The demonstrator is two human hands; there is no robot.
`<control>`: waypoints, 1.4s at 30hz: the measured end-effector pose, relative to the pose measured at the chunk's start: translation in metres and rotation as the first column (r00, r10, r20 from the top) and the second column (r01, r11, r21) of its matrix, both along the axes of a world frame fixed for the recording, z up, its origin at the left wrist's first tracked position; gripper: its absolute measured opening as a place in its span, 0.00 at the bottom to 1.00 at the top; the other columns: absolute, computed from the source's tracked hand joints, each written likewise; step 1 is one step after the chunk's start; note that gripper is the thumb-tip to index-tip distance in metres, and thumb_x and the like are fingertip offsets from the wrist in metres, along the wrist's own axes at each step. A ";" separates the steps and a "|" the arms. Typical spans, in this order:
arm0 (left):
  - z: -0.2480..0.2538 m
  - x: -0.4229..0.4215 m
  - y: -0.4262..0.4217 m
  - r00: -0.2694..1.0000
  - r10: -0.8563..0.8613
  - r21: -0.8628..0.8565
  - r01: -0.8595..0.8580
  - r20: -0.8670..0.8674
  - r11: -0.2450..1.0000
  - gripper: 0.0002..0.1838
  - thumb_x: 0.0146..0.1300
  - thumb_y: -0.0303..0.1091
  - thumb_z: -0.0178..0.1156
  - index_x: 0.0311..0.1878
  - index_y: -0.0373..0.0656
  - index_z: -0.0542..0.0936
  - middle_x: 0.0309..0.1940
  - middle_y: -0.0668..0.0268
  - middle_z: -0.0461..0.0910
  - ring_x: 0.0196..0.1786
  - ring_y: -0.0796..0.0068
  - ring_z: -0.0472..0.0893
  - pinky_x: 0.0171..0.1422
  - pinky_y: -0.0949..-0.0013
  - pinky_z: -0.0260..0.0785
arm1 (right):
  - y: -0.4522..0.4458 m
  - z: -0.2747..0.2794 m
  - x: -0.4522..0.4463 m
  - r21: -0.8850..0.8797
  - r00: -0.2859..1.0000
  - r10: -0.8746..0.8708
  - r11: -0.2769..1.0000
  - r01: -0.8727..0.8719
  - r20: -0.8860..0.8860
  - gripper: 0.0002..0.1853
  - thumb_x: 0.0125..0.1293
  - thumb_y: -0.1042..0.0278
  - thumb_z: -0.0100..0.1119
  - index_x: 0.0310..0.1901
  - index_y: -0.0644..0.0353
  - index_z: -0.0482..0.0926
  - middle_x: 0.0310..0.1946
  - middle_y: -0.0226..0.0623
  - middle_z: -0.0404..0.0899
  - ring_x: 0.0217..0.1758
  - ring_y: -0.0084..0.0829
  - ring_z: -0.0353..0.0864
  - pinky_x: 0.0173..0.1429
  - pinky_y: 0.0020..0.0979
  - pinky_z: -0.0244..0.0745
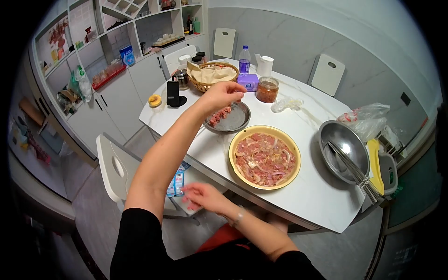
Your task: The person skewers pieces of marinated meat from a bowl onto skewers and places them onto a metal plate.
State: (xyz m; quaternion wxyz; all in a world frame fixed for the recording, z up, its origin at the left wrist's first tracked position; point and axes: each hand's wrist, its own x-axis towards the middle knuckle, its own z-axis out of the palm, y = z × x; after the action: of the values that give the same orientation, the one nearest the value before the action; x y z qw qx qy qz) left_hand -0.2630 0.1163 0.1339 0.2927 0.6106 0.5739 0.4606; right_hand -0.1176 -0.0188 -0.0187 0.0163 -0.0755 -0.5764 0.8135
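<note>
My left hand [225, 97] is above a round metal plate [235, 119], its thumb and fingers pinched together. Whatever it grips, if anything, I cannot make out. Beneath it, pieces of raw meat [219, 116] lie in a row on the plate's left side. Lower down, my right hand [203, 196] is off the table's front edge, slightly blurred, with its fingers apart and nothing visible in them. It is closest to a blue and white packet [176, 183] on a chair seat. A yellow-rimmed bowl [231, 161] of sliced raw meat and onion [266, 158] stands in front of me.
At right, a steel bowl [333, 135] holds a bundle of metal skewers [354, 170]. Farther back are a cloth-lined basket [212, 86], a jar of red sauce [267, 89], a purple box [248, 82], a bottle [244, 60] and a phone on a stand [172, 93].
</note>
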 end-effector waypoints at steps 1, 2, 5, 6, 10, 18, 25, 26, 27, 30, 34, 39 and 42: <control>0.000 0.008 -0.008 0.990 0.018 0.000 -0.018 -0.137 1.000 0.13 0.57 0.31 0.56 0.45 0.40 0.77 0.28 0.69 0.76 0.30 0.83 0.75 0.33 0.79 0.66 | -0.002 -0.001 0.025 -0.009 1.000 0.027 1.000 -0.027 -0.010 0.14 0.65 0.69 0.48 0.51 0.62 0.69 0.35 0.33 0.77 0.30 0.20 0.76 0.33 0.20 0.74; 0.008 0.026 -0.023 0.961 0.070 -0.009 -0.075 -0.269 0.997 0.13 0.55 0.32 0.57 0.44 0.40 0.78 0.25 0.68 0.77 0.28 0.82 0.75 0.35 0.76 0.69 | -0.004 0.000 0.051 -0.020 0.998 0.055 0.998 -0.055 -0.021 0.13 0.65 0.69 0.48 0.50 0.61 0.70 0.34 0.32 0.76 0.32 0.19 0.76 0.34 0.20 0.73; -0.030 0.069 -0.038 0.911 0.099 0.182 -0.028 -0.400 0.983 0.15 0.52 0.34 0.60 0.43 0.41 0.78 0.25 0.64 0.78 0.29 0.75 0.77 0.36 0.71 0.70 | -0.003 0.015 0.119 0.102 0.998 -0.023 0.995 0.017 0.054 0.12 0.66 0.73 0.46 0.50 0.63 0.71 0.33 0.31 0.77 0.32 0.16 0.74 0.38 0.17 0.71; -0.040 0.091 -0.049 0.913 0.094 0.162 -0.032 -0.397 0.986 0.15 0.51 0.35 0.60 0.42 0.41 0.78 0.27 0.63 0.78 0.29 0.73 0.77 0.36 0.70 0.70 | -0.002 0.018 0.139 0.146 0.994 -0.088 0.986 0.077 0.069 0.12 0.66 0.74 0.46 0.50 0.64 0.71 0.33 0.31 0.77 0.32 0.17 0.74 0.38 0.17 0.72; -0.081 0.132 -0.071 0.902 0.187 0.473 0.021 -0.389 0.881 0.12 0.51 0.31 0.60 0.40 0.42 0.78 0.31 0.60 0.77 0.31 0.71 0.77 0.35 0.69 0.69 | 0.006 0.017 0.212 0.116 0.926 -0.356 0.932 0.343 0.122 0.12 0.65 0.75 0.47 0.49 0.66 0.72 0.33 0.34 0.77 0.31 0.18 0.75 0.39 0.19 0.72; -0.094 0.139 -0.089 0.914 0.395 0.372 -0.337 -0.089 0.865 0.12 0.49 0.26 0.61 0.40 0.41 0.79 0.27 0.63 0.74 0.27 0.74 0.72 0.32 0.74 0.66 | 0.027 0.007 0.292 0.186 0.645 -0.758 0.651 0.736 0.101 0.09 0.65 0.75 0.46 0.44 0.67 0.74 0.28 0.34 0.76 0.26 0.19 0.73 0.33 0.20 0.71; -0.124 0.119 -0.070 0.847 0.522 0.543 -0.487 0.103 0.684 0.09 0.54 0.25 0.58 0.40 0.38 0.78 0.25 0.67 0.72 0.26 0.78 0.68 0.31 0.77 0.61 | 0.082 -0.006 0.235 0.117 0.526 -0.850 0.523 0.844 0.010 0.10 0.67 0.70 0.44 0.42 0.68 0.72 0.25 0.35 0.74 0.24 0.20 0.72 0.29 0.19 0.71; -0.126 0.118 -0.068 0.840 0.521 0.547 -0.511 0.152 0.663 0.09 0.54 0.25 0.57 0.40 0.38 0.78 0.26 0.67 0.72 0.26 0.79 0.68 0.32 0.78 0.61 | 0.091 -0.004 0.225 0.120 0.506 -0.861 0.507 0.853 0.042 0.10 0.67 0.69 0.44 0.40 0.67 0.72 0.23 0.34 0.73 0.22 0.20 0.72 0.26 0.19 0.70; -0.127 0.118 -0.067 0.849 0.484 0.528 -0.517 0.213 0.674 0.09 0.55 0.25 0.56 0.40 0.37 0.78 0.27 0.68 0.72 0.28 0.81 0.68 0.34 0.79 0.61 | 0.099 -0.003 0.216 0.124 0.486 -0.871 0.491 0.862 0.073 0.10 0.68 0.67 0.45 0.37 0.66 0.72 0.21 0.33 0.72 0.19 0.20 0.71 0.23 0.19 0.69; -0.131 0.114 -0.062 0.868 0.433 0.547 -0.492 0.244 0.677 0.10 0.55 0.24 0.55 0.41 0.37 0.78 0.29 0.68 0.72 0.29 0.81 0.68 0.34 0.79 0.61 | 0.112 -0.002 0.200 0.051 0.521 -0.847 0.528 0.848 0.104 0.11 0.67 0.66 0.45 0.31 0.63 0.70 0.18 0.31 0.71 0.15 0.19 0.69 0.17 0.18 0.65; -0.133 0.118 -0.053 0.891 0.372 0.546 -0.453 0.259 0.705 0.09 0.56 0.24 0.54 0.41 0.36 0.77 0.29 0.67 0.72 0.29 0.81 0.68 0.34 0.79 0.61 | 0.119 -0.003 0.199 0.035 0.471 -0.879 0.474 0.880 0.071 0.11 0.67 0.66 0.46 0.27 0.60 0.70 0.15 0.28 0.68 0.12 0.17 0.64 0.15 0.18 0.59; -0.124 0.141 -0.030 0.926 0.306 0.507 -0.378 0.223 0.775 0.09 0.55 0.24 0.55 0.40 0.36 0.77 0.28 0.67 0.71 0.29 0.80 0.68 0.34 0.79 0.61 | 0.128 0.001 0.218 0.056 0.376 -0.922 0.382 0.922 0.098 0.11 0.66 0.66 0.47 0.26 0.59 0.69 0.14 0.26 0.67 0.10 0.16 0.61 0.14 0.18 0.57; -0.120 0.152 -0.024 0.947 0.286 0.479 -0.321 0.148 0.817 0.09 0.54 0.23 0.57 0.40 0.36 0.77 0.28 0.67 0.71 0.29 0.79 0.68 0.34 0.78 0.61 | 0.127 0.003 0.232 0.035 0.390 -0.914 0.396 0.918 0.110 0.10 0.66 0.66 0.47 0.27 0.59 0.70 0.14 0.24 0.65 0.10 0.15 0.60 0.14 0.17 0.54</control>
State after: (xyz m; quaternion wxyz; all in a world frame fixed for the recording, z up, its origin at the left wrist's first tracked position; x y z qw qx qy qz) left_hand -0.1107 0.0928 0.0141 0.0681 0.5495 0.5152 0.6542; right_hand 0.1140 0.1077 -0.0155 0.4275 -0.4251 -0.4274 0.6737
